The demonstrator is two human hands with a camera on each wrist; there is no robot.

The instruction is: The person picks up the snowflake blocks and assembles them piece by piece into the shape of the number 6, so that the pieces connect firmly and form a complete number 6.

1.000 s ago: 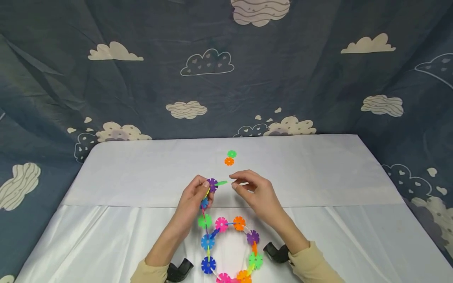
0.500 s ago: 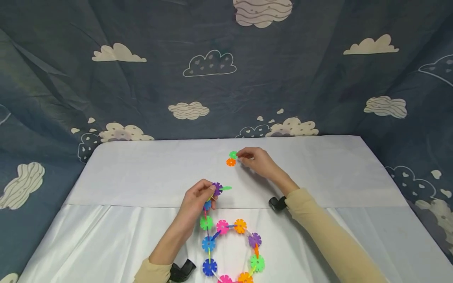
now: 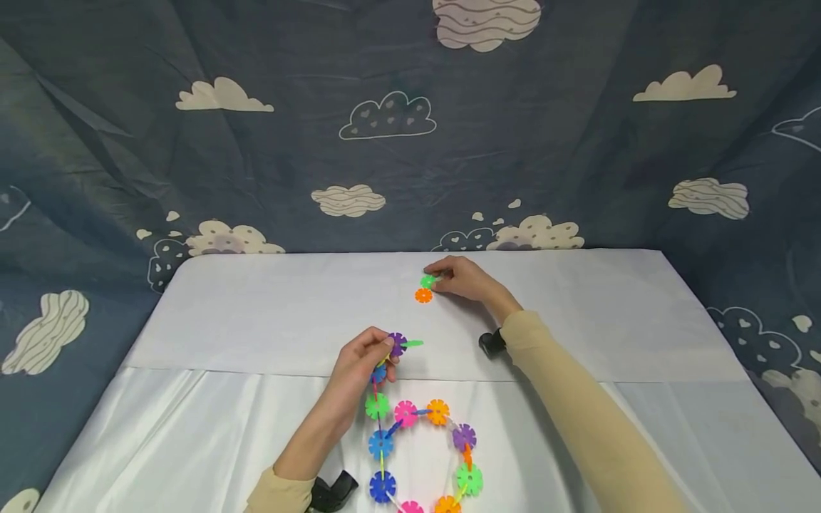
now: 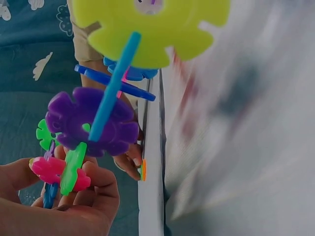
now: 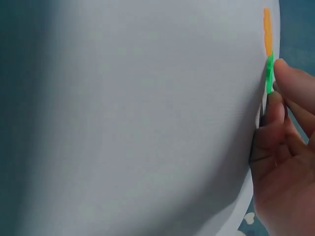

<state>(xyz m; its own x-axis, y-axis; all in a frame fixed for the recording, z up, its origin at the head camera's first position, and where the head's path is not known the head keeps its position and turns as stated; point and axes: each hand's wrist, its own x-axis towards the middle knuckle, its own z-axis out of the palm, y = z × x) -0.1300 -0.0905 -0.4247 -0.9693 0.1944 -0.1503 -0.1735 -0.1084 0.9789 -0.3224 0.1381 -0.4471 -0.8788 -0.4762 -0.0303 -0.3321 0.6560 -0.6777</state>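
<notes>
My left hand (image 3: pixel 360 362) holds the upper end of a chain of colourful snowflake discs. A purple snowflake disc (image 3: pixel 398 344) shows at its fingertips, with a green disc edge-on (image 3: pixel 414 343) slotted into it. In the left wrist view, a pink disc (image 4: pixel 47 169) and several others lie close to the fingers. My right hand (image 3: pixel 470 278) reaches to the back of the table and pinches a loose green snowflake disc (image 3: pixel 427 281) by its edges, partly covering it. An orange snowflake disc (image 3: pixel 423 295) lies flat just in front of that one.
The chain runs down into a ring of discs, among them a pink disc (image 3: pixel 405 413) and a dark blue disc (image 3: pixel 383 487); the ring's bottom is cut off. Black wrist mounts (image 3: pixel 333 491) sit beside both sleeves. A white cloth covers the table (image 3: pixel 256 313), with a cloud-patterned curtain (image 3: pixel 288 142) behind.
My right hand has moved from beside the chain's end to the back of the table and closed round the loose green disc. My left hand keeps its hold, slightly lower.
</notes>
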